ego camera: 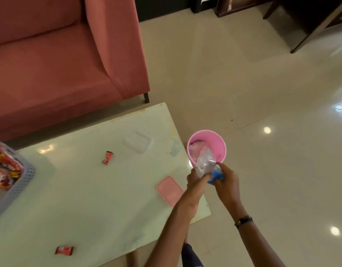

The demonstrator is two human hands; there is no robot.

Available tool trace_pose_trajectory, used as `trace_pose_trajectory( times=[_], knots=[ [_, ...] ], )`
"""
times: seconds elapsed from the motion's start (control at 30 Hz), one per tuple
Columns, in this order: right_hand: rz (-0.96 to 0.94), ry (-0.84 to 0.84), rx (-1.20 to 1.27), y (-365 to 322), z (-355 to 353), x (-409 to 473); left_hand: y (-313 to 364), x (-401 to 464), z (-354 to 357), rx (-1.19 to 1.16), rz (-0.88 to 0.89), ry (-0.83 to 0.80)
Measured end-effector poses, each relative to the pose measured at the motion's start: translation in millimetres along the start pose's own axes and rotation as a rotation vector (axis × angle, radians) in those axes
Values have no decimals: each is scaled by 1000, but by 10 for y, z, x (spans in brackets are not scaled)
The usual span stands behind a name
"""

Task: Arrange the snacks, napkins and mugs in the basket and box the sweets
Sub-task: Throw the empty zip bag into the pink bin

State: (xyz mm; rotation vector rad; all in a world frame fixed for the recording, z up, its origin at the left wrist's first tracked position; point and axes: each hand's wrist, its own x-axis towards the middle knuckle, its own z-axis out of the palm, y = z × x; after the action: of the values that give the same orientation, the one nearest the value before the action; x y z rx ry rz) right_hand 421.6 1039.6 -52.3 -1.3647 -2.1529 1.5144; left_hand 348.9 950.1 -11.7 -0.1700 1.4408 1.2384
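**Both hands on a crumpled wrapper above the pink bin**

Off the right edge of the bench (85,199), the left hand (197,182) and right hand (227,182) meet over a pink bin (217,145) that stands on the floor (262,83). The left hand's fingers curl round a clear crumpled plastic bag (205,164); the right hand pinches a blue wrapper (216,175) touching it. Whether bag and wrapper are one piece is hard to tell through the blur. More clear plastic lies inside the bin, its shape indistinct.

On the bench, a pink lid (170,190) lies near the right edge, partly covered by the left forearm. Farther off sits a clear box (138,141), faint against the pale top. One red sweet (108,158) lies near the middle, another (64,250) at the near edge. At the left, a grey basket (21,182) holding red snack packets (4,166) is cut off by the frame. A pink sofa (60,54) stands beyond.
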Motion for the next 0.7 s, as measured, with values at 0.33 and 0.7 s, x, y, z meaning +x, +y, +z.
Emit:
trace_pose_trajectory(
  times=[0.33, 0.7],
  knots=[
    [336, -8, 110, 692, -62, 1167, 32, 605, 221, -122, -19, 20],
    [469, -162, 70, 914, 62, 1835, -76, 906, 77, -170, 0, 103]
  ],
)
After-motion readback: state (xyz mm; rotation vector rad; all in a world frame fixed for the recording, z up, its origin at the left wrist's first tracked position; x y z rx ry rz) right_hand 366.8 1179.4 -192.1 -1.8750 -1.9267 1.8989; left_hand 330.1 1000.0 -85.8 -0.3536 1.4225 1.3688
